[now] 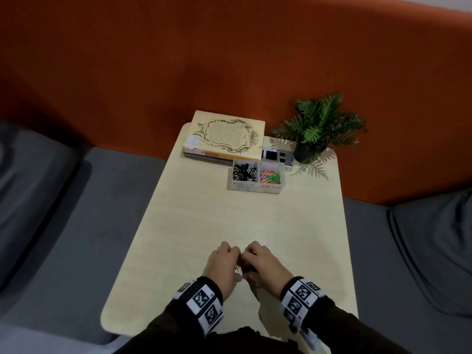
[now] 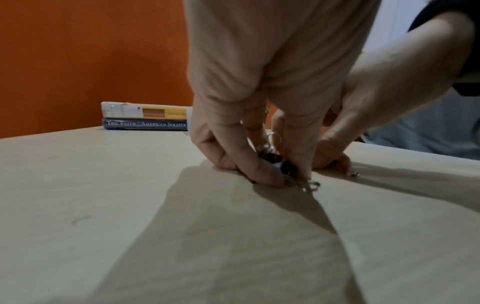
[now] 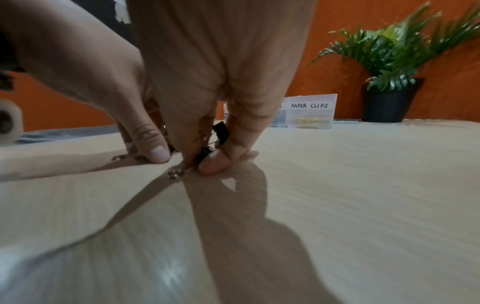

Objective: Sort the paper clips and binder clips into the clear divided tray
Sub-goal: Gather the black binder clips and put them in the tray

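Both hands meet at the near middle of the table. My left hand (image 1: 224,260) and right hand (image 1: 260,260) curl over a small pile of black binder clips (image 1: 249,270). In the left wrist view, my left hand (image 2: 280,174) grips binder clips (image 2: 270,157) between thumb and fingers against the tabletop. My right hand (image 3: 202,160) pinches binder clips (image 3: 221,130) too, with wire handles sticking out below. The clear divided tray (image 1: 255,186) stands far ahead, with black binder clips (image 1: 244,172) in its left compartment and coloured paper clips (image 1: 272,176) in its right one.
Two stacked books (image 1: 224,135) lie behind the tray at the table's far edge. A potted plant (image 1: 319,126) stands at the far right corner, with a small grey card (image 1: 277,157) beside it. Grey cushions flank the light wooden table (image 1: 204,213).
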